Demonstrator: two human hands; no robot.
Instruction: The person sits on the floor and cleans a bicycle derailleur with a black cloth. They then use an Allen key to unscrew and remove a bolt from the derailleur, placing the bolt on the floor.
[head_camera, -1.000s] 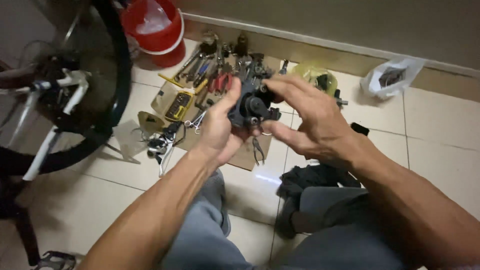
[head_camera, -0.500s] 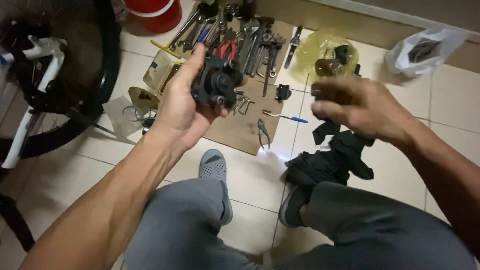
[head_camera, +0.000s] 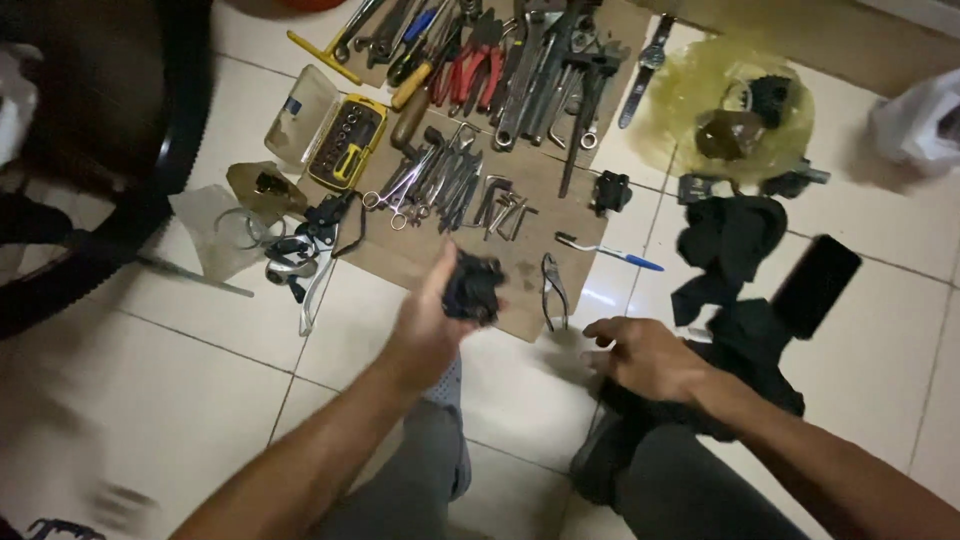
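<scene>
Left hand (head_camera: 425, 335) is clamped around a black mechanical part (head_camera: 473, 288), thumb on its near side, fingers wrapped behind; the part sits at the fingertips, above the cardboard sheet (head_camera: 520, 215) on the floor. It looks like a dense, rigid metal-and-plastic assembly: probably hefty for its size, possibly greasy, no soft spots. Best held by the main body, not by any protruding bits; motion blur hides detail. Right hand (head_camera: 645, 355) is empty, fingers loosely spread, hovering low to the right of the part, just short of the small pliers (head_camera: 553, 290) and beside the black cloth (head_camera: 735, 250).
</scene>
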